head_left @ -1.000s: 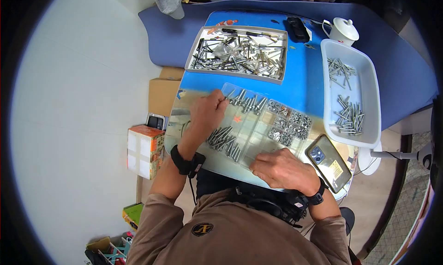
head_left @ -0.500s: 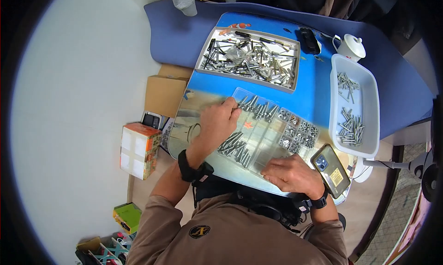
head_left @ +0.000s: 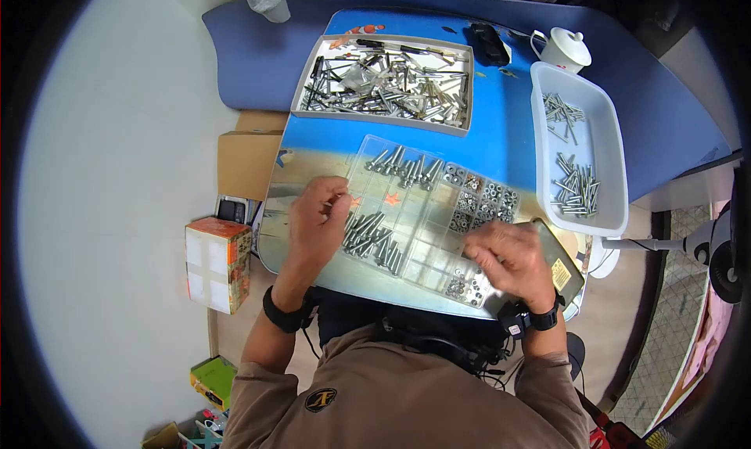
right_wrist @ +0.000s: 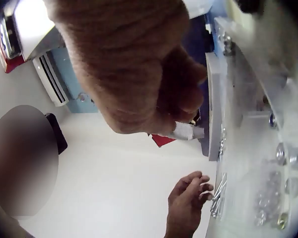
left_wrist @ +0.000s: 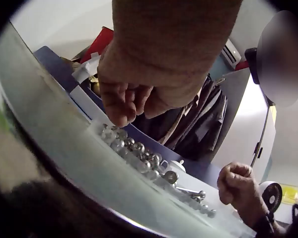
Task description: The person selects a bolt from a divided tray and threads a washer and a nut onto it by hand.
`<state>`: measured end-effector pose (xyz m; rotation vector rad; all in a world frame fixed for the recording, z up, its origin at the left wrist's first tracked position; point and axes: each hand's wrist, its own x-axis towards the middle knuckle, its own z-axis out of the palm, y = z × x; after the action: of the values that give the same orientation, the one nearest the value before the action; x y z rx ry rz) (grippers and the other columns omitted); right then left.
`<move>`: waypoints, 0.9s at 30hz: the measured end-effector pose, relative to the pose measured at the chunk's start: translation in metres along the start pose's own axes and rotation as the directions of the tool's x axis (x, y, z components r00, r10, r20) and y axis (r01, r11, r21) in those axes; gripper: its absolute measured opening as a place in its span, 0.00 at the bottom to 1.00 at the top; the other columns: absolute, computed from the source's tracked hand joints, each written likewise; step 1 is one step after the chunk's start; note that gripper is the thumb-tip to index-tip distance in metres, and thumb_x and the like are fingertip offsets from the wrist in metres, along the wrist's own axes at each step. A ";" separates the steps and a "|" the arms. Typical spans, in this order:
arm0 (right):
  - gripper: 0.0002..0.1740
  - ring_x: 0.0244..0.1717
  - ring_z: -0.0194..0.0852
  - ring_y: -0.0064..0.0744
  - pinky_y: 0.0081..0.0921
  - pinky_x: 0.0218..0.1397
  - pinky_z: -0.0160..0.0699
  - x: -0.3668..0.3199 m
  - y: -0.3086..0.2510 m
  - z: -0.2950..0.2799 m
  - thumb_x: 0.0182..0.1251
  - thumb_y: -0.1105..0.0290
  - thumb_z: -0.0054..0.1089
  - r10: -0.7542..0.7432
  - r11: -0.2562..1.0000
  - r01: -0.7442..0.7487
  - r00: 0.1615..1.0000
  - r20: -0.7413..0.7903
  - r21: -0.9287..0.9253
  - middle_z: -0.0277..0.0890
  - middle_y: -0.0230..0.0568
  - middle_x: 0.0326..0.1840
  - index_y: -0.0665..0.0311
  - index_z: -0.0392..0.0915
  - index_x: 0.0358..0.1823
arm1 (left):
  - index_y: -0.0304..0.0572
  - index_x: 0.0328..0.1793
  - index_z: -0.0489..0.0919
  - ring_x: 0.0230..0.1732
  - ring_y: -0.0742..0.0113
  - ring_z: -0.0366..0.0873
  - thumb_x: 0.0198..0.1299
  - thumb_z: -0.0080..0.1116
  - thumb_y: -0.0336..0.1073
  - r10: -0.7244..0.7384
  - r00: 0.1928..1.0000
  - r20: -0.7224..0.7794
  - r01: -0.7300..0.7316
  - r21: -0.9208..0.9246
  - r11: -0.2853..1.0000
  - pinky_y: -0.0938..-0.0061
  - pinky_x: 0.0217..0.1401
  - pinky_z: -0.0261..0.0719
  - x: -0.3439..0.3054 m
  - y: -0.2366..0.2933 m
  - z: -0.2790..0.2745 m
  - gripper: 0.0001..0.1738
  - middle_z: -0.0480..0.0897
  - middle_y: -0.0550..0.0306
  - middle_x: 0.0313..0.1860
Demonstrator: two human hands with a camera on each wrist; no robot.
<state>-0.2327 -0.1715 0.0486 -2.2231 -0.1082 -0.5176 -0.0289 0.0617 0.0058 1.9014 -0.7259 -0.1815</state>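
A clear plastic divided case lies on the table, with bolts along its far left side and several compartments of nuts and washers at its right. My left hand is raised beside the case's left edge, fingers loosely bent; nothing shows in it. More bolts lie in the case's near left part, just right of that hand. Above the right half hovers my right hand, blurred, its fingers loosely curled with no object visible. Small nuts sit in the near right compartments beneath it.
Behind the case is a shallow box of mixed screws and pens. A white plastic basin holding long screws stands at the right, near a lidded white cup. A phone lies partly behind the right hand.
My left hand has left the case's far left corner, moving nearer and left. My right hand has lifted from the near edge and moved away from my body, uncovering the near right compartments.
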 end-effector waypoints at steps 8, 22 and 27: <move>0.05 0.29 0.83 0.50 0.37 0.33 0.81 0.000 0.007 -0.016 0.57 0.76 0.69 0.188 0.941 -0.197 0.980 -0.060 -0.274 0.84 0.46 0.32 0.66 0.84 0.36 | 0.35 0.46 0.80 0.33 0.78 0.76 0.66 0.56 0.24 -0.026 0.999 -0.036 0.022 -0.110 0.994 0.82 0.37 0.73 -0.050 0.032 -0.018 0.05 0.81 0.61 0.35; 0.05 0.29 0.83 0.51 0.38 0.34 0.81 -0.001 0.009 -0.010 0.57 0.76 0.68 0.173 0.931 -0.180 0.984 -0.050 -0.317 0.84 0.46 0.33 0.66 0.84 0.36 | 0.41 0.46 0.81 0.30 0.50 0.81 0.55 0.64 0.23 0.281 0.960 0.020 -0.272 0.327 0.905 0.64 0.30 0.78 -0.084 0.040 0.012 0.12 0.83 0.50 0.35; 0.06 0.28 0.83 0.49 0.38 0.32 0.81 -0.001 0.006 -0.007 0.57 0.76 0.68 0.141 0.931 -0.136 0.990 -0.010 -0.338 0.84 0.47 0.32 0.66 0.85 0.36 | 0.41 0.46 0.82 0.35 0.52 0.80 0.53 0.68 0.25 0.239 0.971 0.023 -0.222 0.467 0.856 0.64 0.37 0.78 -0.071 0.036 0.009 0.13 0.80 0.53 0.36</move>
<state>-0.2345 -0.1804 0.0481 -2.5466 0.1413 -0.4686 -0.1042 0.0847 0.0190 2.2401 -1.0367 0.2002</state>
